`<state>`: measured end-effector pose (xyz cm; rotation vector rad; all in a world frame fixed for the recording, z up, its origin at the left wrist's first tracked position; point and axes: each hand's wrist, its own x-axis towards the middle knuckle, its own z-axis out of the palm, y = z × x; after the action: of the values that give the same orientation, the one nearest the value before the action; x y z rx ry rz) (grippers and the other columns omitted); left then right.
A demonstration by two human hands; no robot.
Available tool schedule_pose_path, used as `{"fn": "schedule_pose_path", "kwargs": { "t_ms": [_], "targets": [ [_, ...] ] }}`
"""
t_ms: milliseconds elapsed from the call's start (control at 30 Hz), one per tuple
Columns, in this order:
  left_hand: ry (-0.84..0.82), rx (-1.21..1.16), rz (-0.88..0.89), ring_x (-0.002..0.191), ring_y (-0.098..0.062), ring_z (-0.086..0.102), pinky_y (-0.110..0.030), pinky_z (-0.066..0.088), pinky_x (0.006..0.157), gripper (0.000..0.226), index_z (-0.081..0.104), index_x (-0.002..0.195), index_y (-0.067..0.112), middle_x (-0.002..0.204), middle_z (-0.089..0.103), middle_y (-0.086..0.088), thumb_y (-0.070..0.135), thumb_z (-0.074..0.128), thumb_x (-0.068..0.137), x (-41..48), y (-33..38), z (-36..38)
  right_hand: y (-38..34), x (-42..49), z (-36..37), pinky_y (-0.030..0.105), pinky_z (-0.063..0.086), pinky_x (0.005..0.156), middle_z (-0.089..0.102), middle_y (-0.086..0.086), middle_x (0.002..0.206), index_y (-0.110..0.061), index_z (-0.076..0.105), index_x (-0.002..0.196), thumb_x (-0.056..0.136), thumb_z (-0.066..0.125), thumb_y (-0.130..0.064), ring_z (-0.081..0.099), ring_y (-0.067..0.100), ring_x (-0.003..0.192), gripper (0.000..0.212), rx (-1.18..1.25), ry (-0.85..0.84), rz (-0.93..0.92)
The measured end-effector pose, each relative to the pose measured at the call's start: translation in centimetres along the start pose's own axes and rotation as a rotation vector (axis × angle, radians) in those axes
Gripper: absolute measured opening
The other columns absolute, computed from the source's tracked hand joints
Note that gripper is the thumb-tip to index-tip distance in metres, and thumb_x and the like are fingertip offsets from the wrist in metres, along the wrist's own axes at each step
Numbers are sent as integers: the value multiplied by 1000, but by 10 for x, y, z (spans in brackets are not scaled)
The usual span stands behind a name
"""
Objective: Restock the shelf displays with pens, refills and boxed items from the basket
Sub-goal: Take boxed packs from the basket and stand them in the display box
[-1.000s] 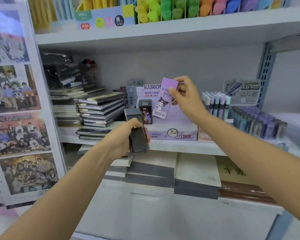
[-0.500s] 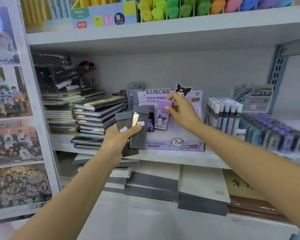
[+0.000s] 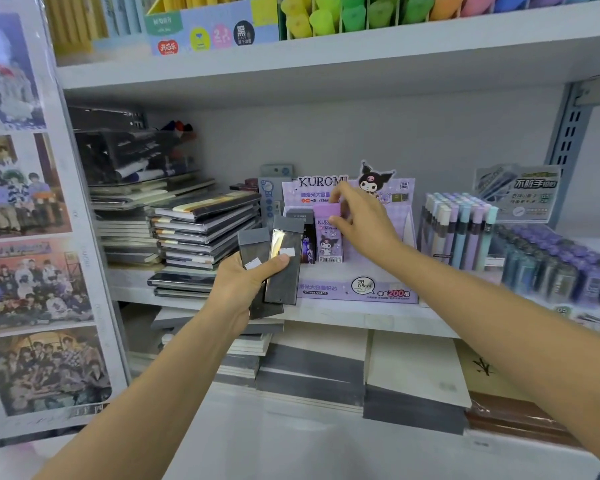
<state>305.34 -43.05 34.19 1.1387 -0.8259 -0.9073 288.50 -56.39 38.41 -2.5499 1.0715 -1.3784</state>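
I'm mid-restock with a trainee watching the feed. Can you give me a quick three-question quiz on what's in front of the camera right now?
1. True or false: the left hand grips two dark boxes.
2. Multiple choice: the purple box, with the right hand at its top, stands A) in the Kuromi display, B) on the notebook stack, C) on the top shelf.
3. Fill in: the upright pens stand on the display's ___ side.

Key: 1 true; 2 A; 3 right.
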Motion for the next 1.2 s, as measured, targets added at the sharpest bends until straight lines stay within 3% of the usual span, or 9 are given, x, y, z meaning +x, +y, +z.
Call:
{"fn": "schedule_pose_path", "kwargs": {
  "t_ms": [267, 333, 467, 667, 733, 867, 1000, 1100, 1200],
  "targets": [
    [-17, 23, -5, 72, -22, 73, -34, 56, 50, 30, 69, 105, 10, 94, 76, -11, 14, 80, 77, -5, 1, 3, -1, -5, -9, 14, 36, 62, 42, -3, 105, -17, 61, 109, 93, 62, -22, 50, 11, 88, 17, -57, 48, 91],
    [-31, 52, -3, 71, -23, 73, -36, 56, 51, 27, 70, 100, 12, 91, 76, -10, 16, 81, 76, -7, 1, 7, -11, -7, -18, 14, 42, 72, 49, -2, 108, -15, 61, 116, 94, 60, -23, 51, 3, 84, 23, 163, 47, 99],
    [-71, 110, 28, 78, -25, 74, -49, 59, 64, 29, 70, 99, 14, 90, 76, -8, 20, 83, 73, -14, 2, 18, -37, -24, -26, 16, 45, 46, 67, 5, 100, -13, 59, 123, 94, 61, -24, 58, 3, 51, 31, 746, -285, 262],
    [-182, 106, -63, 91, -26, 73, -39, 57, 71, 32, 72, 103, 17, 99, 76, -9, 43, 70, 84, -29, 15, 22, -42, -30, -36, 18, 45, 47, 65, 4, 72, -6, 62, 96, 93, 61, -35, 55, 8, 50, 29, 889, -386, 332],
    [-206, 68, -122, 92, -26, 72, -40, 58, 79, 30, 72, 103, 14, 100, 75, -11, 38, 57, 93, -31, 20, 23, -42, -30, -40, 19, 43, 48, 66, -2, 66, -8, 57, 91, 87, 65, -45, 53, 9, 50, 38, 844, -400, 319],
    [-68, 29, -56, 66, -23, 69, -33, 59, 58, 21, 61, 105, -1, 80, 71, -13, 9, 44, 101, -33, 21, 23, -39, -23, -46, 20, 47, 56, 66, 0, 77, -12, 56, 92, 89, 67, -13, 58, 10, 62, 11, 770, -337, 290],
    [-35, 24, 15, 66, -22, 70, -34, 61, 62, 22, 55, 117, -5, 84, 72, -16, 8, 47, 101, -30, 24, 9, -34, -15, -58, 16, 52, 77, 59, 1, 110, -18, 55, 114, 88, 66, -7, 60, 8, 96, 30, 590, -237, 207],
    [-28, 68, 69, 75, -19, 73, -38, 62, 71, 19, 57, 116, 4, 90, 76, -9, 11, 51, 99, -27, 25, -1, -35, -7, -57, 3, 47, 66, 62, -2, 103, -9, 59, 122, 86, 69, -4, 58, -3, 87, 38, 540, -98, 153],
    [-10, 81, 104, 82, -24, 73, -47, 59, 82, 17, 60, 113, 8, 95, 76, -10, 11, 54, 98, -24, 22, -9, -38, -2, -49, 13, 53, 78, 67, 3, 106, -10, 62, 118, 84, 70, -3, 62, 3, 89, 36, 478, -29, 107]
  ]
}}
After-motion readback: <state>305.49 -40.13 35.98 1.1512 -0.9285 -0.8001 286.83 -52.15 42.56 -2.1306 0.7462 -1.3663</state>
